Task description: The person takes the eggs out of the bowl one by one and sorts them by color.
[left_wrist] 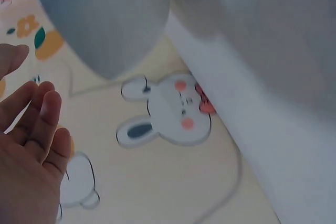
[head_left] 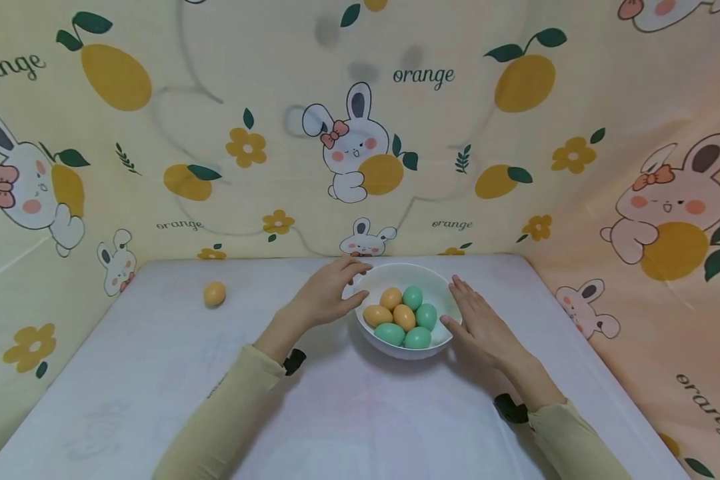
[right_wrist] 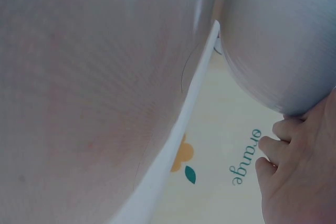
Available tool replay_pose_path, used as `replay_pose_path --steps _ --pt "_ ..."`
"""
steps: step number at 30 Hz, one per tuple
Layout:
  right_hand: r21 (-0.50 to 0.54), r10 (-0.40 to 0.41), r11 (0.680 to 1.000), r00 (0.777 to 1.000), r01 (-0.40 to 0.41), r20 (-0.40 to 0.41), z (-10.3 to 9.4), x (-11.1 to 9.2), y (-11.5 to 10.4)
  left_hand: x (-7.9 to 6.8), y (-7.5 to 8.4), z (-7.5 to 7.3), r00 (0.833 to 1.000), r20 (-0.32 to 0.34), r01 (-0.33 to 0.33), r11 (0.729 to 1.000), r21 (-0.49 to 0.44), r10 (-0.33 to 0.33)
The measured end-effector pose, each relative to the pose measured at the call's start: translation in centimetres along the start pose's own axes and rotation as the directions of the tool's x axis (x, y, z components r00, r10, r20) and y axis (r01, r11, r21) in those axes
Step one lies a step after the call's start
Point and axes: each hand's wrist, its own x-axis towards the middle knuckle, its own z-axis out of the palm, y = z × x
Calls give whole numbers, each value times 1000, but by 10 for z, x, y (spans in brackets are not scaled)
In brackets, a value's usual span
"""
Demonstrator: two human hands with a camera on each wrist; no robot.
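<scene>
A white bowl [head_left: 369, 337] stands toward the back of the table, holding three orange eggs [head_left: 405, 318] and several green eggs [head_left: 418, 337]. At its left rim is my left hand [head_left: 327, 293], fingers loosely bent and nothing in them. The left wrist view shows a gap between this hand [left_wrist: 31, 150] and the bowl's outer wall [left_wrist: 105, 19]. My right hand [head_left: 486, 330] lies along the right side with fingers fairly straight and the thumb near the rim. In the right wrist view its fingers [right_wrist: 286, 129] touch or nearly touch the bowl [right_wrist: 278, 40].
Another orange egg [head_left: 214, 294] lies alone at the back left of the white table [head_left: 360, 420]. Behind and beside the table hangs a cloth [head_left: 432, 133] printed with rabbits and oranges. A black strap [head_left: 295, 361] is on the left wrist, another [head_left: 510, 408] on the right.
</scene>
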Motion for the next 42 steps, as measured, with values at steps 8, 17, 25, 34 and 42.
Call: replay_pose_path --steps 8,17,25,34,42 --pt "-3 2 1000 1000 -2 1 2 2 0 19 19 21 988 146 -43 999 -1 43" --pt "0 13 1000 1000 -13 16 2 3 -3 38 24 43 963 258 -83 996 21 75" --pt "-5 0 1000 1000 0 6 2 2 -3 48 27 55 939 329 -140 986 90 103" --pt "-3 0 1000 1000 0 2 0 2 -2 54 31 62 912 405 -116 987 115 60" --pt "-1 0 1000 1000 0 1 0 1 -1 55 33 64 903 429 -36 999 12 28"
